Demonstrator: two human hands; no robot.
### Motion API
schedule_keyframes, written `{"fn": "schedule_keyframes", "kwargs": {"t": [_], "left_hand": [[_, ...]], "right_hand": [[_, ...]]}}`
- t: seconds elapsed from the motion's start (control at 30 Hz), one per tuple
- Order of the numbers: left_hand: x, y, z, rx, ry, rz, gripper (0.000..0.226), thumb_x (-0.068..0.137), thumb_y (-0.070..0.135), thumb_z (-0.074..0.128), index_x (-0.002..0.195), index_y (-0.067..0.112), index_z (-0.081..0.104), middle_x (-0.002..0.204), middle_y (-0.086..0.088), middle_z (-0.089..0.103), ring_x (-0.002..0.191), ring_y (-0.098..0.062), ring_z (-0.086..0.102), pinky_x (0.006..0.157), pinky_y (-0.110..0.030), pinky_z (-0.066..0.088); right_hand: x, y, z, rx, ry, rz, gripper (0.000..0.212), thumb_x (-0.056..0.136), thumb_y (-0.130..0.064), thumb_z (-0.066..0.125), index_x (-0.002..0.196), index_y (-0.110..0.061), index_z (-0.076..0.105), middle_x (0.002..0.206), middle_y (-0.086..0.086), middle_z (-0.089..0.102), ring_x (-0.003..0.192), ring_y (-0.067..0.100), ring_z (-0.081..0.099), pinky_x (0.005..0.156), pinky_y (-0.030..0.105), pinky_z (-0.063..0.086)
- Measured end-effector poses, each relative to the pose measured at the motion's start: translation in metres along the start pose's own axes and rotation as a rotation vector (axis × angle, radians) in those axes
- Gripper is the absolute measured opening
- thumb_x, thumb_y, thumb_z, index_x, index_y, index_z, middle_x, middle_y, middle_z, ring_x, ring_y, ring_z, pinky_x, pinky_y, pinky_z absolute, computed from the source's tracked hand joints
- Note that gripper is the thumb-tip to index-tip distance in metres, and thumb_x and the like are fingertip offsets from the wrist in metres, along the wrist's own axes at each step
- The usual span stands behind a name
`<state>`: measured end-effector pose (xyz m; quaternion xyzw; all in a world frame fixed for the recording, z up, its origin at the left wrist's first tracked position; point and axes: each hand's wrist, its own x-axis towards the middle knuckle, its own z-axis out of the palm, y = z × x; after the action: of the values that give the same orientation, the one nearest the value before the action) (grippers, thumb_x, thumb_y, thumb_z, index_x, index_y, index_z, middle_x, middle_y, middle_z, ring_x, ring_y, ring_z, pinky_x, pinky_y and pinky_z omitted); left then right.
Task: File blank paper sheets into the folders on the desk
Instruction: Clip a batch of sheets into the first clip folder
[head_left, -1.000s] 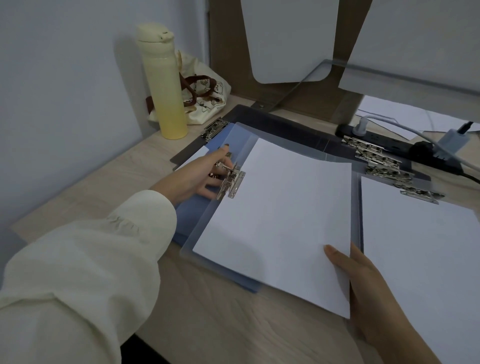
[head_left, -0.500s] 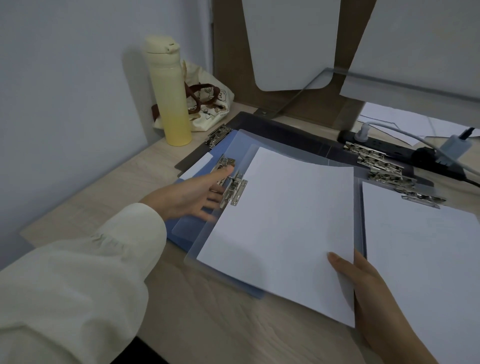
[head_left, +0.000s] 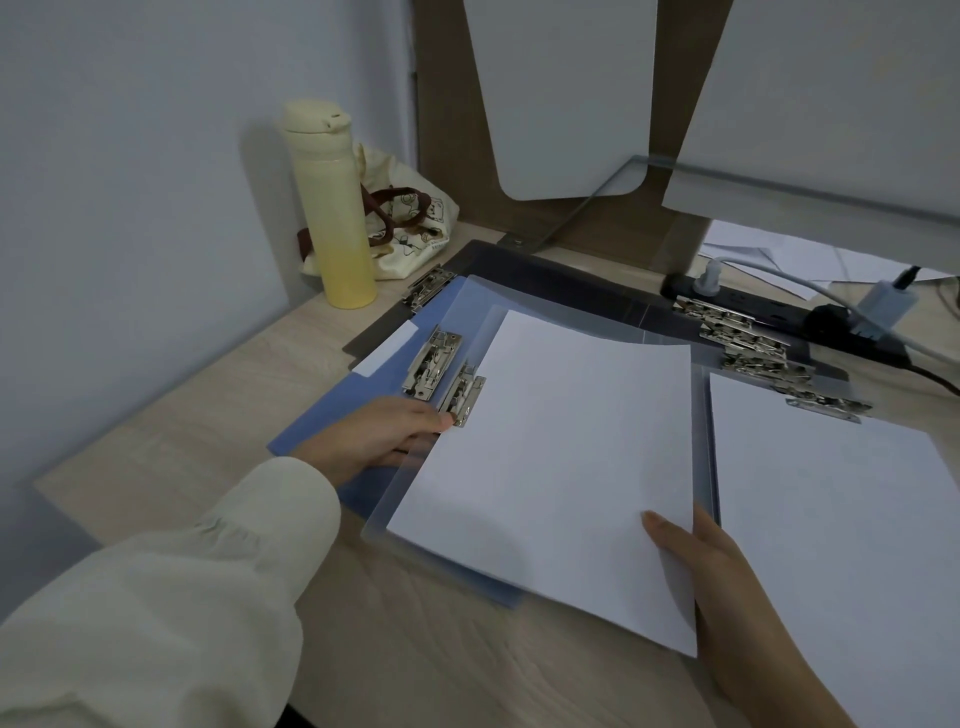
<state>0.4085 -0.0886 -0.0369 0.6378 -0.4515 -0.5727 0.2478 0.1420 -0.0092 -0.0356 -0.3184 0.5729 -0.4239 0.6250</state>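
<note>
The step in hand looks like seating a sheet at a clip. The right grip (head_left: 727, 587) pinches the near right corner of a blank white paper sheet (head_left: 561, 457), thumb on top. The sheet lies flat on a frosted clear plastic folder (head_left: 478, 301), its left edge meeting that folder's silver metal clip (head_left: 463, 394); whether the edge is already under the clip I cannot tell. The left grip (head_left: 374, 441) reaches its fingers to the clip's near end and touches it; whether it pinches the lever I cannot tell either. Next, I judge, the clip must be held open, the sheet slid under it square to the folder, and the clip let down.

Counted: three folders in the left stack, namely the clear one, a blue plastic folder (head_left: 332, 421) beneath and a dark grey folder (head_left: 545, 270) at the bottom, each showing one clip. The right stack shows at least four fanned clips (head_left: 753, 348), with one filed white sheet (head_left: 841, 519) on top. The pale wooden table (head_left: 208, 415) also carries one yellow bottle (head_left: 335, 208), one cloth bag (head_left: 410, 223) and one black power strip (head_left: 769, 312).
</note>
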Motion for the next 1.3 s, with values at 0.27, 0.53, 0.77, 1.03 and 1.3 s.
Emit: {"fn": "schedule_keyframes", "kwargs": {"t": [0.27,0.53,0.77,1.03,1.3], "left_hand": [[-0.005,-0.002,0.006,0.011,0.070,0.051,0.022,0.097,0.027,0.046,0.107,0.015,0.061,0.099,-0.001,0.068,0.093,-0.014,0.064,0.074,-0.021,0.049],[-0.015,-0.001,0.019,-0.190,0.151,0.040,0.029,0.096,0.022,0.045,0.116,0.007,0.060,0.110,-0.008,0.067,0.102,-0.021,0.063,0.088,-0.034,0.048],[-0.065,0.028,0.034,-0.378,0.105,0.218,0.025,0.092,0.040,0.048,0.098,0.026,0.068,0.103,0.003,0.073,0.095,-0.011,0.066,0.087,-0.030,0.048],[-0.103,0.092,0.135,-0.183,-0.120,0.603,0.024,0.093,0.033,0.042,0.110,0.038,0.058,0.106,0.020,0.065,0.098,0.005,0.062,0.078,-0.013,0.051],[-0.087,0.088,0.212,0.150,-0.228,0.518,0.041,0.095,0.028,0.049,0.136,0.029,0.045,0.138,0.012,0.047,0.122,-0.002,0.044,0.085,-0.009,0.035]], "right_hand": [[0.007,0.004,0.007,-0.339,0.143,-0.171,0.050,0.091,-0.012,0.053,0.137,-0.025,0.038,0.127,-0.006,0.055,0.112,0.020,0.053,0.098,0.035,0.040],[0.005,0.001,-0.002,-1.174,0.200,-0.280,0.039,0.094,-0.032,0.045,0.131,-0.018,0.042,0.130,0.005,0.033,0.095,0.023,0.051,0.078,0.026,0.040],[0.011,-0.002,-0.013,-1.329,0.126,-0.440,0.036,0.097,-0.031,0.039,0.117,-0.006,0.055,0.122,0.008,0.054,0.120,0.021,0.045,0.092,0.023,0.034],[-0.025,-0.065,-0.051,-0.410,-0.125,-0.230,0.036,0.096,-0.040,0.038,0.115,-0.019,0.061,0.111,0.002,0.067,0.099,0.014,0.062,0.088,0.026,0.048],[-0.081,-0.107,-0.150,0.202,-0.177,-0.447,0.063,0.098,-0.046,0.023,0.077,-0.023,0.077,0.076,0.000,0.073,0.069,0.014,0.069,0.057,0.017,0.053]]}}
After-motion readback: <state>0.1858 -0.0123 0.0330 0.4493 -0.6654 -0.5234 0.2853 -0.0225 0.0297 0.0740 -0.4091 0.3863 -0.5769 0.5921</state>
